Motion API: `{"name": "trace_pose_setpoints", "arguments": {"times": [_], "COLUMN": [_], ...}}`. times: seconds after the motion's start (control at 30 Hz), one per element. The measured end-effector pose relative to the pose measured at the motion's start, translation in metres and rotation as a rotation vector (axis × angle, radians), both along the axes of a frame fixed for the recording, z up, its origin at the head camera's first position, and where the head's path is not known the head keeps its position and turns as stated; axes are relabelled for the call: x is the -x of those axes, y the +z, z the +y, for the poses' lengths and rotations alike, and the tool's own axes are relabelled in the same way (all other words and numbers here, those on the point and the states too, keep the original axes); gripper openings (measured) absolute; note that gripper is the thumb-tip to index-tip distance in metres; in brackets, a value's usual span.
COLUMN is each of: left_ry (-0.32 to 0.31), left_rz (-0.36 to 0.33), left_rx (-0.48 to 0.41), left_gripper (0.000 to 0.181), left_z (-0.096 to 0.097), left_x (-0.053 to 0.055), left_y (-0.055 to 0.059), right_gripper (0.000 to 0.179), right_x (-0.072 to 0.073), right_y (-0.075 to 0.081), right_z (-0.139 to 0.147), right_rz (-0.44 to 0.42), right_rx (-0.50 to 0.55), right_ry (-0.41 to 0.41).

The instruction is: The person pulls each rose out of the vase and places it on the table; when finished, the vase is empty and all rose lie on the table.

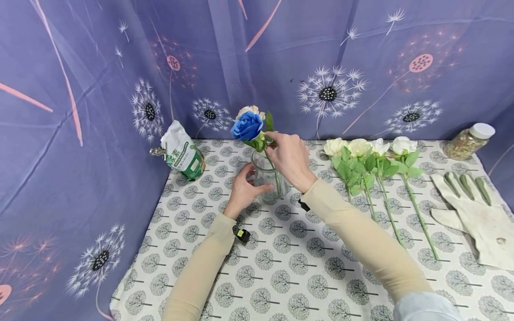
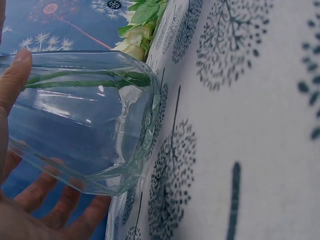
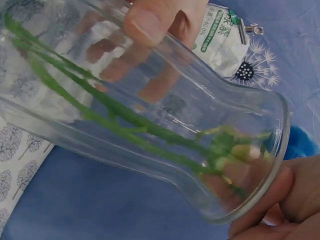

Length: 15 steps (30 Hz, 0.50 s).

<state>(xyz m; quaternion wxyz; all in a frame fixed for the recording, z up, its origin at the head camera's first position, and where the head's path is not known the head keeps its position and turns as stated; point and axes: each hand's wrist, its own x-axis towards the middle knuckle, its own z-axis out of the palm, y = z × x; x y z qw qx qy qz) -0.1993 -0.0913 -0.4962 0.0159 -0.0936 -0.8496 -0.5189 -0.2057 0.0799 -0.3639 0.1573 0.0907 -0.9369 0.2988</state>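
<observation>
A clear glass vase (image 1: 264, 180) stands on the table, and my left hand (image 1: 244, 191) holds it around its lower body. In the left wrist view the thumb (image 2: 17, 75) lies on one side of the glass, with the other fingers on the opposite side. A blue rose (image 1: 246, 126) and a cream flower (image 1: 254, 109) behind it rise above the rim. My right hand (image 1: 290, 157) pinches at the stem and leaves just below the blue rose; its fingertips are partly hidden. Green stems (image 3: 145, 135) slant inside the vase in the right wrist view.
Several white roses (image 1: 359, 149) lie right of the vase, stems toward the front. Farther right are a work glove (image 1: 478, 223) and a white-lidded jar (image 1: 470, 141). A green-and-white bag (image 1: 184, 154) with a clip stands at left. A purple curtain (image 1: 273, 67) backs the table.
</observation>
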Motion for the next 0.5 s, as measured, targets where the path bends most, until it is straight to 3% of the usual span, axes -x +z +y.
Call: {"name": "trace_pose_setpoints", "arguments": {"times": [0.37, 0.5], "left_ry": [0.000, -0.012], "left_rz": [0.021, 0.039], "left_rx": [0.020, 0.007], "left_gripper": [0.091, 0.100], "left_z": [-0.0005, -0.0019], "left_x": [0.0012, 0.0021], "left_y": [-0.0032, -0.0043], "right_gripper": [0.034, 0.032], "right_x": [0.0023, 0.0030], "right_y": [-0.0031, -0.0011], "right_z": [0.0055, 0.0074], "right_rz": [0.022, 0.058], "right_rx": [0.179, 0.250], "right_ry": [0.014, 0.020]}}
